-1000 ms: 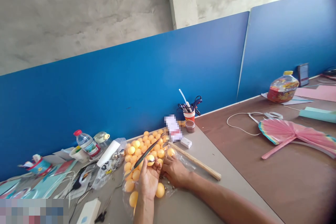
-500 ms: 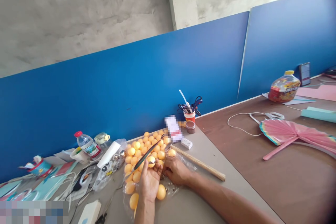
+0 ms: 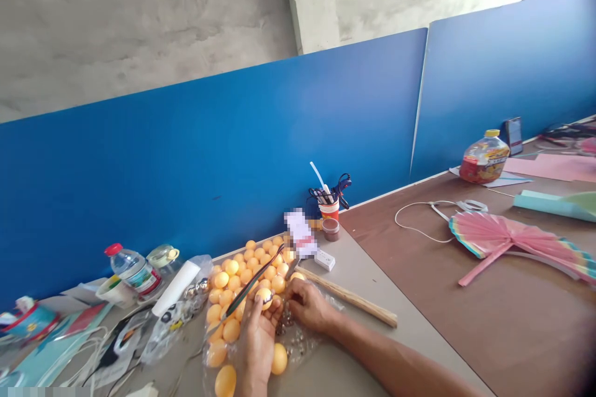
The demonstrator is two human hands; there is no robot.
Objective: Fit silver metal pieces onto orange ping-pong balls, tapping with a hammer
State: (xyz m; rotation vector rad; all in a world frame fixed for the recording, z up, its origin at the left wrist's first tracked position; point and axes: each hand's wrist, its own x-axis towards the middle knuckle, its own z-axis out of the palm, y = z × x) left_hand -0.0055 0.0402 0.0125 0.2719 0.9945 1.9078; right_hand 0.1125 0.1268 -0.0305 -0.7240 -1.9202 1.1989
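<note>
My left hand (image 3: pixel 261 341) is palm up, its fingers closed round an orange ping-pong ball (image 3: pixel 265 298) that carries a dark, shiny patch. Just to its right, my right hand (image 3: pixel 311 307) has thumb and fingers pinched together; whatever lies between them is hidden. Small shiny metal beads (image 3: pixel 285 322) lie on clear plastic below the right fingertips. Behind the left hand spread rows of orange ping-pong balls (image 3: pixel 231 330) in clear plastic. Across these balls, beside the held one, lies a slim dark tool (image 3: pixel 249 288), possibly tweezers. Another loose ball (image 3: pixel 279 358) rests by my left wrist.
A wooden stick (image 3: pixel 356 301) lies beyond my right forearm. Behind it stand a small white box (image 3: pixel 325 260), a round tub (image 3: pixel 331 229) and a cup of tools (image 3: pixel 329 208). To the left are a water bottle (image 3: pixel 135 270) and cables; rightward, a pink paper fan (image 3: pixel 507 236).
The view has shifted a little, so most things sit farther left. My left hand keeps the ball, now slightly lower. More of the beads show beneath my right fingers, which remain pinched.
</note>
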